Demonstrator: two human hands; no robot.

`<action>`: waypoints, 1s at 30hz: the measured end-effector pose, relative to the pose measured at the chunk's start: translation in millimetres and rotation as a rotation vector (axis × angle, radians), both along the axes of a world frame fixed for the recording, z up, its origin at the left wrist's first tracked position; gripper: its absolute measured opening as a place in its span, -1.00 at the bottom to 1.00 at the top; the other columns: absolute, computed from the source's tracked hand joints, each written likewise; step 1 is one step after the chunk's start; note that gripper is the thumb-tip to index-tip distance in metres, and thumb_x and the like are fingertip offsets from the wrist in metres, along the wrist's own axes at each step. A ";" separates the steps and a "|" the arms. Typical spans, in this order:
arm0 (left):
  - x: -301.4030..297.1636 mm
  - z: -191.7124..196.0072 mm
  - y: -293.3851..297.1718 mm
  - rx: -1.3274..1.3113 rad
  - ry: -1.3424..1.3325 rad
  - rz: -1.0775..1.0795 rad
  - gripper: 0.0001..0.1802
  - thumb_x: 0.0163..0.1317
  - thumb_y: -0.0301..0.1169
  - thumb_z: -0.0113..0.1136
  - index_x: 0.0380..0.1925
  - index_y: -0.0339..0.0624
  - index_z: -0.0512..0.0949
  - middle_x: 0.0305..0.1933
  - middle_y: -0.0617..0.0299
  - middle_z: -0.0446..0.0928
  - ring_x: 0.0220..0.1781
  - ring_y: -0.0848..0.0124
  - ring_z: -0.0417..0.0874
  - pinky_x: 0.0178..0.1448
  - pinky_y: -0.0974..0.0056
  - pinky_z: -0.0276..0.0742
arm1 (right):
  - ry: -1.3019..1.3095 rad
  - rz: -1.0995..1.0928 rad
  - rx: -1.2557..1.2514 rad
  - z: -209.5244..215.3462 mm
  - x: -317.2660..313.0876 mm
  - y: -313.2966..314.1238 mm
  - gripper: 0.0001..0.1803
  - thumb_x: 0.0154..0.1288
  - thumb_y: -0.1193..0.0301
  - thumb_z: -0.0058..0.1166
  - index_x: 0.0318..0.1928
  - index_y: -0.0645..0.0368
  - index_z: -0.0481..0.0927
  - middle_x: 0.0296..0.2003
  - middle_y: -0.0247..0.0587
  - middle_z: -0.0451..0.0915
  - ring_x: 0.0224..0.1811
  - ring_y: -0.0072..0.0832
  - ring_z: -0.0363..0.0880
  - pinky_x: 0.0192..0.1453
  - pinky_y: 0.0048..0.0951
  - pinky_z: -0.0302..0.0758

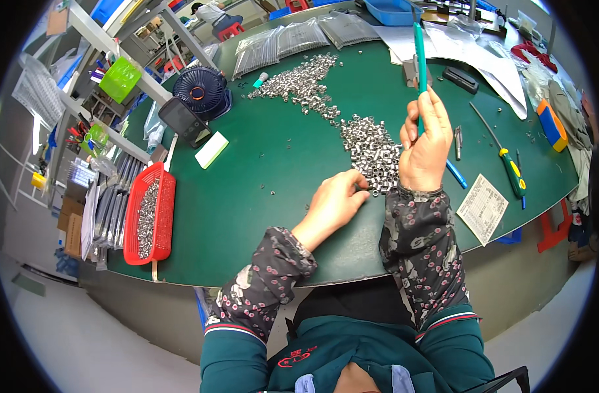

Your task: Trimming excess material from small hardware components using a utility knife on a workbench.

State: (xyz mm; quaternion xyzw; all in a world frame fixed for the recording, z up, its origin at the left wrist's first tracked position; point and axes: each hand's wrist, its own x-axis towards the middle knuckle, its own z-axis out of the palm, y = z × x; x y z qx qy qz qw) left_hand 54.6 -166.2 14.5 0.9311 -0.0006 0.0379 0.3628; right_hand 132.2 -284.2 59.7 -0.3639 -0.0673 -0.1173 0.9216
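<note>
My right hand [425, 141] is raised over the right side of the green table, its fingers closed around a long, thin, green-handled tool [420, 62] that points up and away from me; its exact kind does not show. Under and beside that hand lies a pile of small silvery metal rings [371, 154]. At the pile's near left edge, my left hand [335, 203] rests low over the table with its fingers curled inward. Whatever may be between those fingers is hidden. A second, looser spread of the same rings [299, 82] lies farther back.
At left stand a red basket [130, 229] of small metal parts, a dark fan [198, 90], a phone-like device [185, 122] and a green-white block [211, 150]. Right are a screwdriver [512, 173], a blue pen [456, 174] and a printed card [483, 208]. Plastic bags [302, 38] line the back.
</note>
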 end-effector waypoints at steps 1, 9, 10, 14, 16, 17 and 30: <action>0.0 -2.8 -2.5 0.023 -0.063 -0.008 -0.80 -0.09 -0.43 0.19 -0.41 -0.21 0.48 -0.54 0.20 0.43 -0.54 0.43 0.41 -0.40 0.34 0.37 | -0.006 0.010 0.001 1.1 -0.7 1.2 -0.73 0.25 0.36 -0.12 -0.11 0.26 0.39 -0.58 -0.43 0.31 -0.71 -0.78 0.11 -0.71 -0.75 0.00; -0.7 -21.0 -27.2 0.111 -0.257 -0.069 -0.88 -0.10 -0.48 0.10 -0.51 -0.21 0.39 -0.46 0.08 0.45 -0.31 0.10 0.49 -0.28 0.11 0.40 | 0.010 -0.003 -0.021 -2.0 -3.6 0.4 -0.69 0.22 0.40 -0.07 -0.06 0.28 0.39 -0.59 -0.49 0.28 -0.72 -0.85 0.06 -0.73 -0.80 -0.05; -1.7 -22.2 -25.7 0.119 -0.283 -0.078 -0.88 -0.10 -0.49 0.10 -0.52 -0.21 0.38 -0.47 0.08 0.44 -0.31 0.10 0.49 -0.28 0.10 0.40 | 0.003 0.002 -0.034 -3.6 -3.9 2.7 -0.69 0.22 0.39 -0.08 -0.05 0.27 0.40 -0.59 -0.50 0.28 -0.73 -0.86 0.05 -0.75 -0.79 -0.05; -2.9 -27.3 -22.6 0.088 -0.320 -0.076 -0.87 -0.08 -0.49 0.10 -0.52 -0.25 0.35 -0.48 0.06 0.43 -0.31 0.07 0.47 -0.29 0.09 0.36 | -0.012 0.023 -0.068 -5.2 -6.2 8.6 -0.70 0.23 0.39 -0.09 -0.05 0.26 0.40 -0.59 -0.50 0.28 -0.72 -0.86 0.04 -0.75 -0.79 -0.06; -4.5 -27.6 -17.8 0.058 -0.303 -0.083 -0.87 -0.05 -0.49 0.08 -0.50 -0.25 0.35 -0.46 0.06 0.42 -0.32 0.08 0.46 -0.28 0.11 0.36 | -0.016 0.038 -0.081 -5.9 -6.6 11.8 -0.70 0.23 0.39 -0.09 -0.05 0.26 0.40 -0.59 -0.51 0.27 -0.72 -0.87 0.04 -0.74 -0.79 -0.07; -4.5 -25.7 -18.3 0.029 -0.278 -0.102 -0.87 -0.03 -0.49 0.07 -0.48 -0.26 0.34 -0.45 0.05 0.42 -0.32 0.09 0.46 -0.27 0.14 0.37 | -0.014 0.042 -0.101 -5.7 -6.2 9.6 -0.70 0.24 0.38 -0.11 -0.05 0.25 0.39 -0.58 -0.49 0.28 -0.72 -0.85 0.05 -0.75 -0.79 -0.05; -51.0 19.3 97.2 -1.223 0.083 0.188 -0.89 0.15 -0.45 0.01 -0.36 -0.18 0.31 -0.37 0.22 0.43 -0.58 0.68 0.21 -0.66 0.62 0.11 | -0.062 0.347 -0.542 -28.2 -33.0 40.7 -0.68 0.19 0.42 -0.04 -0.05 0.29 0.42 -0.36 -0.44 0.43 -0.47 -0.80 0.24 -0.46 -0.77 0.16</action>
